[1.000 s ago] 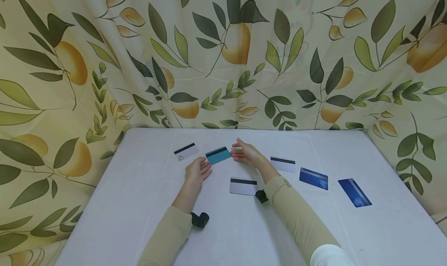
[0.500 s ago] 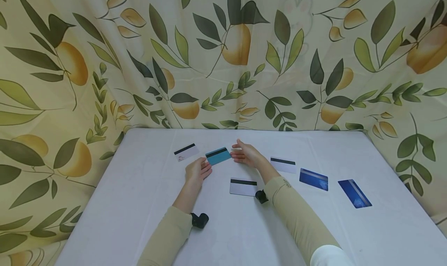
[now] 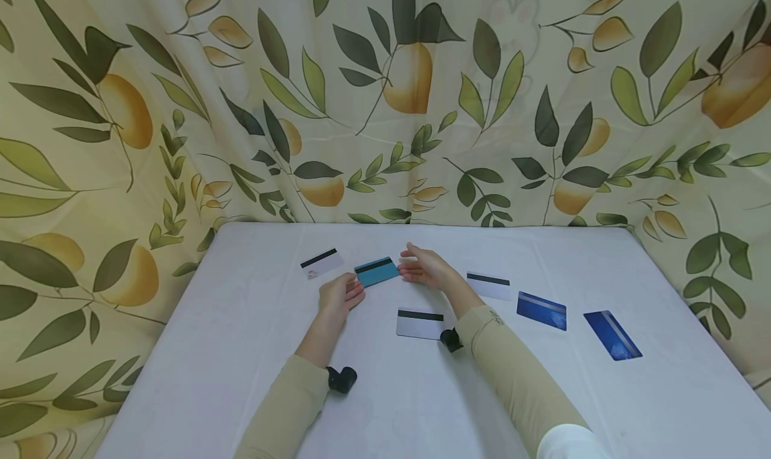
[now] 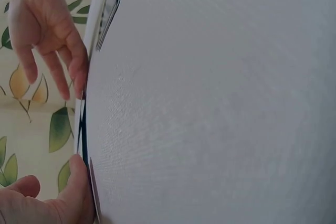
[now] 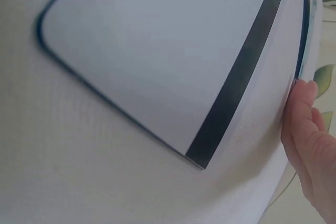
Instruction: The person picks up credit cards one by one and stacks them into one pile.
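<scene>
Beige sleeves (image 3: 289, 405), each with a black wrist device (image 3: 342, 380), extend over a white table (image 3: 181, 385). A pale striped card (image 3: 419, 324) lies between the forearms; two dark-blue cards (image 3: 541, 310) lie to the right. Beyond, the left hand (image 3: 338, 295), fingers relaxed and uncurled, touches the left end of the teal card (image 3: 377, 272), which lies on the table's far part. The right hand (image 3: 425, 266), fingers extended and slightly spread, meets its right end. A leaf-and-fruit patterned curtain (image 3: 385, 131) hangs behind.
</scene>
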`<action>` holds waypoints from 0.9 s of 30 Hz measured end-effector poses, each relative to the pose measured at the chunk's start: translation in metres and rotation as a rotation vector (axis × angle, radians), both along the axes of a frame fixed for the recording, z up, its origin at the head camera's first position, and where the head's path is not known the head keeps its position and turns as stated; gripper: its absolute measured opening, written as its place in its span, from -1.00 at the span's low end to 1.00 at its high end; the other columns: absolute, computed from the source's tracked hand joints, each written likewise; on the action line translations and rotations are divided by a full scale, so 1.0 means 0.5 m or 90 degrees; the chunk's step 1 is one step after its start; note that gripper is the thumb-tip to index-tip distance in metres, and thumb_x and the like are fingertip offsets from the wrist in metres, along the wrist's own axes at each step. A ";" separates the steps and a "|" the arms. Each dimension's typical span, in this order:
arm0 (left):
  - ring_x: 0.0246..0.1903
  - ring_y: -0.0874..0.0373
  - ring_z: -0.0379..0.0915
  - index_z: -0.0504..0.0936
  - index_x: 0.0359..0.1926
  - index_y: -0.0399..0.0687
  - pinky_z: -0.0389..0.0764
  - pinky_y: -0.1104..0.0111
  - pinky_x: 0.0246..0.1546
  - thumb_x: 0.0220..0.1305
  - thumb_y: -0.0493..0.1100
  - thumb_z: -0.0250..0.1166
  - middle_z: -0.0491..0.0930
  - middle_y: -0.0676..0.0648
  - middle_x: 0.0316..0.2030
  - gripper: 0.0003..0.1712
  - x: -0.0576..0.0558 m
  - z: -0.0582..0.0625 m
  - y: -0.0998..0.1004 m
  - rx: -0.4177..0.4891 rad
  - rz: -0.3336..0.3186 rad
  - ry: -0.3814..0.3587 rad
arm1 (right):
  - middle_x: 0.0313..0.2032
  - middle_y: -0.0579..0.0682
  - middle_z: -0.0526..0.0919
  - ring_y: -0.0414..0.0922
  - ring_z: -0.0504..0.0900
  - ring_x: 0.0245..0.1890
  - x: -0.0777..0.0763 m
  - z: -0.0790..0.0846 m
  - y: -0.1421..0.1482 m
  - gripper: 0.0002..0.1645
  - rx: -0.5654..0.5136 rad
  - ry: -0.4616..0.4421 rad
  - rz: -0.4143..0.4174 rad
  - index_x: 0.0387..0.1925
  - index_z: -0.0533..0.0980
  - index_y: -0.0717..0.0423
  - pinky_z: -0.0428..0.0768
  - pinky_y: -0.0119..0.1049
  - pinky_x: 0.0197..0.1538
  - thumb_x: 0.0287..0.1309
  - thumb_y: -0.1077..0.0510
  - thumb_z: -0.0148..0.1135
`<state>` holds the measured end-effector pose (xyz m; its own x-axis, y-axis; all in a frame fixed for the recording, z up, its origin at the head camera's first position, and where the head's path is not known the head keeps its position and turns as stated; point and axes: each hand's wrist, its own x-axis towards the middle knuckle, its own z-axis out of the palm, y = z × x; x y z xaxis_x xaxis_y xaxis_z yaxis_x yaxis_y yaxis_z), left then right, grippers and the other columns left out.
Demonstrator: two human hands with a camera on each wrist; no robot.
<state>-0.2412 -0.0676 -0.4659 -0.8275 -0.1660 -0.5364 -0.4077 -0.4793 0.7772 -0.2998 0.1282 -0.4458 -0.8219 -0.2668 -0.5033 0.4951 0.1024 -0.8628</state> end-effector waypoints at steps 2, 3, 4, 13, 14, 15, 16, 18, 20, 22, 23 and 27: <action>-0.30 0.06 0.56 0.44 -0.06 -0.43 0.58 0.22 -0.09 0.19 -0.30 0.16 0.51 -0.21 -0.32 -0.68 0.001 0.002 -0.001 -0.001 -0.005 0.001 | 0.07 0.28 0.40 -0.07 0.52 -0.13 0.001 0.001 0.001 -0.32 -0.003 -0.004 -0.001 0.28 0.17 0.27 0.50 -0.31 0.09 0.38 -0.14 -0.30; -0.33 0.08 0.55 0.45 -0.08 -0.43 0.58 0.22 -0.08 0.19 -0.31 0.16 0.51 -0.20 -0.34 -0.70 0.001 0.003 -0.001 -0.002 -0.010 0.003 | 0.05 0.27 0.41 -0.08 0.52 -0.13 0.002 0.002 0.002 -0.33 -0.003 -0.006 0.000 0.28 0.17 0.28 0.51 -0.33 0.07 0.38 -0.14 -0.30; -0.36 0.09 0.54 0.45 -0.10 -0.42 0.57 0.21 -0.07 0.18 -0.32 0.15 0.50 -0.18 -0.37 -0.72 0.001 0.004 -0.001 -0.002 -0.015 0.003 | 0.03 0.26 0.42 -0.08 0.52 -0.14 0.003 0.002 0.002 -0.33 -0.004 -0.009 0.000 0.27 0.18 0.27 0.52 -0.34 0.06 0.38 -0.13 -0.29; -0.47 0.16 0.49 0.44 -0.11 -0.41 0.52 0.16 0.00 0.19 -0.35 0.12 0.47 -0.09 -0.49 -0.75 -0.003 0.009 -0.006 -0.001 -0.051 -0.005 | 0.01 0.22 0.47 -0.08 0.53 -0.13 0.005 0.008 0.006 -0.34 0.018 -0.016 0.033 0.26 0.20 0.26 0.52 -0.35 0.04 0.38 -0.13 -0.27; -0.47 0.17 0.50 0.44 -0.12 -0.41 0.53 0.17 0.00 0.19 -0.36 0.12 0.47 -0.09 -0.50 -0.76 -0.003 0.009 -0.006 -0.002 -0.051 -0.007 | 0.01 0.22 0.47 -0.08 0.53 -0.13 0.006 0.008 0.007 -0.34 0.023 -0.018 0.037 0.26 0.20 0.26 0.52 -0.34 0.04 0.38 -0.14 -0.27; -0.48 0.17 0.50 0.45 -0.13 -0.41 0.54 0.18 -0.01 0.19 -0.36 0.12 0.47 -0.09 -0.50 -0.77 -0.003 0.009 -0.006 -0.004 -0.051 -0.009 | 0.00 0.22 0.47 -0.08 0.53 -0.13 0.005 0.008 0.007 -0.34 0.028 -0.023 0.037 0.26 0.22 0.25 0.51 -0.33 0.04 0.38 -0.14 -0.27; -0.48 0.17 0.50 0.45 -0.13 -0.41 0.54 0.18 -0.02 0.19 -0.36 0.12 0.48 -0.09 -0.50 -0.77 -0.002 0.009 -0.007 -0.007 -0.051 -0.010 | 0.00 0.21 0.48 -0.08 0.54 -0.13 0.005 0.009 0.007 -0.35 0.031 -0.027 0.035 0.25 0.22 0.25 0.51 -0.32 0.04 0.37 -0.14 -0.26; -0.47 0.18 0.51 0.45 -0.12 -0.42 0.56 0.20 -0.04 0.19 -0.37 0.13 0.49 -0.10 -0.49 -0.76 -0.001 0.008 -0.008 -0.014 -0.052 -0.013 | -0.02 0.20 0.50 -0.07 0.55 -0.14 0.005 0.008 0.007 -0.35 0.038 -0.032 0.034 0.25 0.23 0.24 0.52 -0.29 0.05 0.37 -0.14 -0.24; -0.47 0.18 0.52 0.45 -0.08 -0.44 0.57 0.23 -0.06 0.18 -0.38 0.13 0.50 -0.11 -0.48 -0.72 0.000 0.007 -0.009 -0.025 -0.057 -0.013 | -0.03 0.19 0.49 -0.07 0.54 -0.14 0.005 0.007 0.008 -0.35 0.034 -0.040 0.035 0.26 0.21 0.25 0.51 -0.26 0.07 0.37 -0.13 -0.24; -0.47 0.18 0.54 0.45 -0.03 -0.47 0.58 0.24 -0.09 0.17 -0.40 0.14 0.53 -0.13 -0.46 -0.67 0.002 0.006 -0.009 -0.038 -0.065 -0.008 | -0.04 0.19 0.49 -0.07 0.55 -0.16 0.005 0.007 0.007 -0.37 0.025 -0.054 0.020 0.25 0.22 0.25 0.51 -0.25 0.08 0.36 -0.11 -0.20; -0.47 0.18 0.54 0.45 -0.01 -0.47 0.59 0.25 -0.10 0.16 -0.41 0.14 0.54 -0.13 -0.45 -0.65 0.002 0.005 -0.009 -0.042 -0.068 -0.007 | -0.04 0.19 0.49 -0.07 0.55 -0.17 0.005 0.006 0.006 -0.37 0.017 -0.062 0.014 0.25 0.22 0.26 0.51 -0.25 0.08 0.36 -0.10 -0.18; -0.51 0.20 0.55 0.44 0.05 -0.46 0.62 0.26 -0.15 0.16 -0.43 0.14 0.57 -0.13 -0.46 -0.60 0.006 0.003 -0.009 -0.050 -0.075 0.007 | -0.09 0.15 0.52 -0.10 0.57 -0.23 0.004 0.001 0.003 -0.44 -0.001 -0.091 -0.012 0.21 0.27 0.28 0.56 -0.30 0.00 0.33 -0.01 -0.08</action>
